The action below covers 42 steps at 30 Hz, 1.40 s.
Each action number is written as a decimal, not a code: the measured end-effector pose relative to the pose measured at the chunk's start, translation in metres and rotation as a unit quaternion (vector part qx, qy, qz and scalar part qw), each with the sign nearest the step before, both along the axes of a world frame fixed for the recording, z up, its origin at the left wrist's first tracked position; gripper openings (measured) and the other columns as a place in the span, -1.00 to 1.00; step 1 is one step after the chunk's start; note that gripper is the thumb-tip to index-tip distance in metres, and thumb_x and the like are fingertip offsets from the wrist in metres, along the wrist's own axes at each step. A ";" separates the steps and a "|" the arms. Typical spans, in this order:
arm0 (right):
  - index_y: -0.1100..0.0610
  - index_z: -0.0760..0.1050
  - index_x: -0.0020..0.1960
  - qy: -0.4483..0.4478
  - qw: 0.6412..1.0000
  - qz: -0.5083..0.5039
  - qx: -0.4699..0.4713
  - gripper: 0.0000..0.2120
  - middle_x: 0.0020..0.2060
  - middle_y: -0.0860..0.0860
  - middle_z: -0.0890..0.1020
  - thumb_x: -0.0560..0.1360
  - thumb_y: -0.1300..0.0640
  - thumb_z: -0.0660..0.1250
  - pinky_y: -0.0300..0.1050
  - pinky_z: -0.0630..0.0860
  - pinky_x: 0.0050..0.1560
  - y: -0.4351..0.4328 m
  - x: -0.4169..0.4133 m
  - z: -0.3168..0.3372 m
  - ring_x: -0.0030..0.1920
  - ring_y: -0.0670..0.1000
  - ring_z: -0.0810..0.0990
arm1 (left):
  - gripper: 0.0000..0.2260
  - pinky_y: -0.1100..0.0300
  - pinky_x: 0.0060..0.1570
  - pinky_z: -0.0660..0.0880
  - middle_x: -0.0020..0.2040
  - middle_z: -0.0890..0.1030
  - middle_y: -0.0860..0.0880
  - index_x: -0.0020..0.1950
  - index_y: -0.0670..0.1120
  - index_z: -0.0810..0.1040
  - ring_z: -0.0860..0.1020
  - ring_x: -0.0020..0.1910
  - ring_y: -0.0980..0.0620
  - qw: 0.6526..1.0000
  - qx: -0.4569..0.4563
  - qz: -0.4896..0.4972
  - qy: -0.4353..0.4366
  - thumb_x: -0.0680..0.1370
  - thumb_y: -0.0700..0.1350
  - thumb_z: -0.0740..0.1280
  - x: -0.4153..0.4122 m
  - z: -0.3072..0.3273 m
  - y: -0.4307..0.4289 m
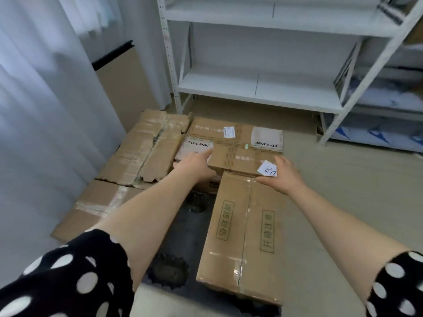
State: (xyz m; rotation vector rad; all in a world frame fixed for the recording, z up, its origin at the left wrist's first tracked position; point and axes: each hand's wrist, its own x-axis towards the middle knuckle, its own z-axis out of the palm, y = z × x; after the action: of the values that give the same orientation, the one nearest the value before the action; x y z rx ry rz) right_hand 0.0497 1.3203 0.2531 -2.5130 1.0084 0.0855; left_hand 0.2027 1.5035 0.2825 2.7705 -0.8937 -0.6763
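A small flat cardboard box with a white handwritten label lies on top of a larger TP-LINK carton. My left hand reaches to the small box's left end, fingers extended against its side. At the box's right end my right hand touches the edge near the label, thumb along the front. Both arms wear black sleeves with white dots. Whether the fingers curl round the box is hidden.
A long taped carton lies on the floor just in front of the small box. Worn flattened cartons sit at the left. A white metal shelf rack stands behind, a curtain at the left.
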 end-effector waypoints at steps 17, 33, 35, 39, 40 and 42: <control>0.21 0.17 0.49 -0.023 0.987 -0.160 -0.012 -0.16 0.44 0.16 0.28 0.41 -0.18 0.42 0.01 0.26 0.39 -0.173 -0.196 0.055 0.43 0.16 0.27 | -0.31 0.08 0.04 0.48 0.41 0.39 -0.09 0.56 0.13 0.05 0.52 0.15 -0.11 0.979 -0.043 -0.197 -0.031 0.50 -0.02 0.32 -0.167 0.037 -0.238; 0.21 0.13 0.52 -0.062 0.984 -0.162 0.034 -0.22 0.48 0.14 0.24 0.49 -0.15 0.34 -0.02 0.22 0.41 -0.456 -0.303 0.039 0.46 0.12 0.24 | -0.32 0.02 0.28 0.41 0.45 0.36 -0.09 0.56 0.11 0.05 0.37 0.38 -0.13 0.982 -0.048 -0.180 -0.033 0.52 0.03 0.32 -0.268 0.038 -0.525; 0.20 0.14 0.52 -0.052 0.985 -0.163 0.036 -0.23 0.47 0.15 0.25 0.49 -0.17 0.33 0.00 0.24 0.40 -0.507 -0.327 0.044 0.45 0.14 0.25 | -0.33 0.03 0.28 0.41 0.45 0.36 -0.08 0.56 0.11 0.06 0.38 0.37 -0.12 0.983 -0.045 -0.178 -0.027 0.52 0.03 0.32 -0.292 0.042 -0.580; 0.21 0.17 0.50 -0.051 0.981 -0.186 0.017 -0.26 0.45 0.16 0.30 0.50 -0.18 0.31 0.02 0.28 0.36 -0.606 -0.369 0.069 0.43 0.15 0.29 | -0.34 0.07 0.24 0.41 0.46 0.35 -0.07 0.56 0.10 0.06 0.41 0.35 -0.11 0.977 -0.057 -0.201 -0.028 0.53 0.01 0.31 -0.336 0.064 -0.683; 0.21 0.16 0.50 -0.058 0.980 -0.190 0.014 -0.26 0.45 0.15 0.30 0.50 -0.18 0.31 0.02 0.29 0.36 -0.628 -0.376 0.076 0.43 0.15 0.29 | -0.34 0.07 0.24 0.40 0.47 0.34 -0.07 0.56 0.10 0.06 0.40 0.35 -0.10 0.976 -0.057 -0.207 -0.032 0.53 0.02 0.31 -0.344 0.068 -0.707; 0.21 0.14 0.51 -0.076 0.977 -0.200 0.017 -0.25 0.46 0.14 0.29 0.50 -0.17 0.30 0.00 0.27 0.37 -0.668 -0.388 0.086 0.45 0.14 0.27 | -0.33 0.05 0.26 0.41 0.47 0.33 -0.06 0.56 0.13 0.06 0.39 0.37 -0.11 0.972 -0.054 -0.223 -0.042 0.52 0.03 0.30 -0.358 0.075 -0.753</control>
State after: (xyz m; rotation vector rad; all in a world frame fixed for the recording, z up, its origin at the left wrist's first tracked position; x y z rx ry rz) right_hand -0.3385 0.6520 0.3389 -2.1971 1.4083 -0.2055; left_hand -0.1548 0.7506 0.3576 2.5321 -1.5468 -0.5497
